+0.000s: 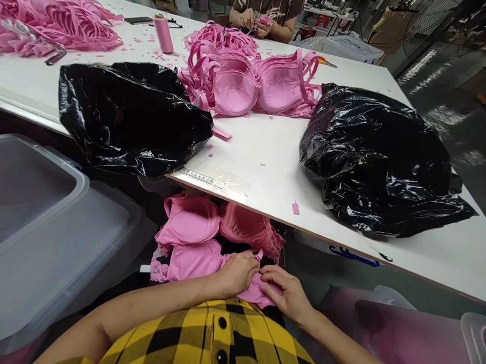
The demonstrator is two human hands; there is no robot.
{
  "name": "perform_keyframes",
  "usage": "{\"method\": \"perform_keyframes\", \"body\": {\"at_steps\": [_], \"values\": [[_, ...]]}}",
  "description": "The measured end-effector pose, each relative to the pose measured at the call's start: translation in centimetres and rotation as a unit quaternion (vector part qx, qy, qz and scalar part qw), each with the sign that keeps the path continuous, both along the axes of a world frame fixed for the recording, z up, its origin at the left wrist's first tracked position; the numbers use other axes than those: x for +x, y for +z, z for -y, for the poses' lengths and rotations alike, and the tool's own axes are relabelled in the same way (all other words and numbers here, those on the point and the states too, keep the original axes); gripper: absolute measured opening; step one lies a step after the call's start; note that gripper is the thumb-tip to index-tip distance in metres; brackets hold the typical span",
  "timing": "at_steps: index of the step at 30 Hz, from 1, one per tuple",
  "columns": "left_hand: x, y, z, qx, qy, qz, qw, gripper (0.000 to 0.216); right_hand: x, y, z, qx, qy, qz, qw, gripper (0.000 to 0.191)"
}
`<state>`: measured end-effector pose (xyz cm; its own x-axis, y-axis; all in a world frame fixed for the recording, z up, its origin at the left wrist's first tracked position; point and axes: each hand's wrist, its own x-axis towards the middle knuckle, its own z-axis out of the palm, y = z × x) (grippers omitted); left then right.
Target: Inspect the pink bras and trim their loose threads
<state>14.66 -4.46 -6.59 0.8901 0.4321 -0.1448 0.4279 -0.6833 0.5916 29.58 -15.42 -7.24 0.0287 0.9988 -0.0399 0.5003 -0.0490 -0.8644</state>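
above, pink scraps point(295, 208) dot the white table point(272, 146); left hand point(238, 272) pinches pink bra point(196, 259), right hand point(289, 294) touching, grip unclear.

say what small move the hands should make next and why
Perhaps smooth the lower pink bra with the right hand while the left hand steadies it: the left hand curls over it, and it looks bunched near the right hand.
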Motion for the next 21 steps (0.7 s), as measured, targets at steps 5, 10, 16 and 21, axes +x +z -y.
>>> {"method": "perform_keyframes", "body": {"at_steps": [5,10,16,21], "values": [[0.2,0.1,0.0,-0.006,-0.010,0.003,1.000,0.019,1.9,0.7,0.9,0.026,0.081,0.047,0.995,0.021],[0.3,0.1,0.3,0.000,-0.027,0.007,1.000,0.020,1.0,0.7,0.1,-0.004,0.007,0.008,1.000,0.015],[0.0,-0.3,0.2,0.007,-0.042,0.017,0.999,0.019,-0.7,-0.6,-0.7,-0.052,-0.105,-0.042,0.992,0.006],[0.0,0.1,0.1,0.017,-0.035,0.028,0.999,0.024,0.4,0.2,0.0,-0.073,-0.104,-0.022,0.992,0.019]]}}
